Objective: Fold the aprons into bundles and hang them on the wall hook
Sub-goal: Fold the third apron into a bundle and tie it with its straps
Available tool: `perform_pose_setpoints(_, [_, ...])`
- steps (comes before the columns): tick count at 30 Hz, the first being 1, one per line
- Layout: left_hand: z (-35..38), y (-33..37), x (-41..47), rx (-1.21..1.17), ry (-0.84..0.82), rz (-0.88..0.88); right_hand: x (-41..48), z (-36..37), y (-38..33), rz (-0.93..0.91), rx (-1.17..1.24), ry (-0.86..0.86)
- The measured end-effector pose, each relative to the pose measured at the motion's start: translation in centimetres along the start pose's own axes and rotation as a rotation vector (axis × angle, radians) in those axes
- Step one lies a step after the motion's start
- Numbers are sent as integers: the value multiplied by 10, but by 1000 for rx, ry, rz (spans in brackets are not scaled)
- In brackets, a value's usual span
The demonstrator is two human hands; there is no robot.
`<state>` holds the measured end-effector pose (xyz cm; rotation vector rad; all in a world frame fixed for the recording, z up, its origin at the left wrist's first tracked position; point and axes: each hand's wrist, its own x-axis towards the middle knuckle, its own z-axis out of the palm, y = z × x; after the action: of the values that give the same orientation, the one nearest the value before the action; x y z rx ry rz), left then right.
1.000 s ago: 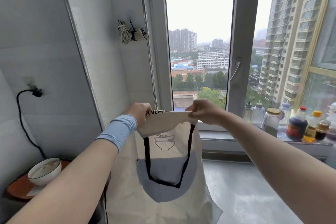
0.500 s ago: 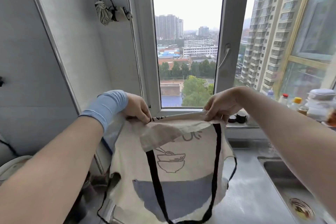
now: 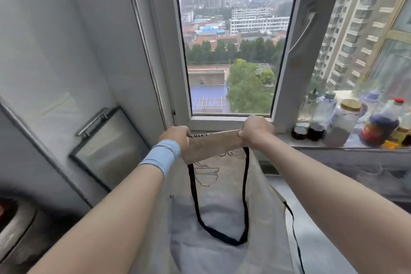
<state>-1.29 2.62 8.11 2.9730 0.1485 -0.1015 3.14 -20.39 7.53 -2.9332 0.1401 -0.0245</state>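
A cream apron [image 3: 222, 218] with a printed bowl drawing, a grey patch and a black neck strap hangs in front of me below the window. Its top edge is folded over into a flat band. My left hand [image 3: 176, 137], with a blue wristband, grips the left end of that band. The band's right end is gripped by my right hand [image 3: 255, 129]. The black strap loop dangles down the front of the apron. The wall hook is out of view.
A steel-framed board with a handle [image 3: 104, 147] leans against the left wall. Bottles and jars [image 3: 347, 118] crowd the windowsill at right. The open window [image 3: 231, 51] is straight ahead. A steel counter [image 3: 322, 240] lies under the apron, with a pot lid at bottom left.
My hands have drawn closer together, pulling the folded top band taut. The camera tilted down, so the hook with its hanging bundles left the frame.
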Motion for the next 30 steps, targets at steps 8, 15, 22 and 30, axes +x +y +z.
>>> perform_pose_setpoints(8, [127,-18,17,-193,-344,-41,4,141,22,-200,273,-447])
perform_pose_setpoints(15, [215,-38,-40,-163,-350,-106,-67,224,47,-268,200,-447])
perform_pose_setpoints(22, [239,-34,-119,-300,-262,2,-163,237,44,-885,193,-196])
perform_pose_setpoints(30, [283,-28,-202,-311,-557,150,-230,256,80,-818,-238,-500])
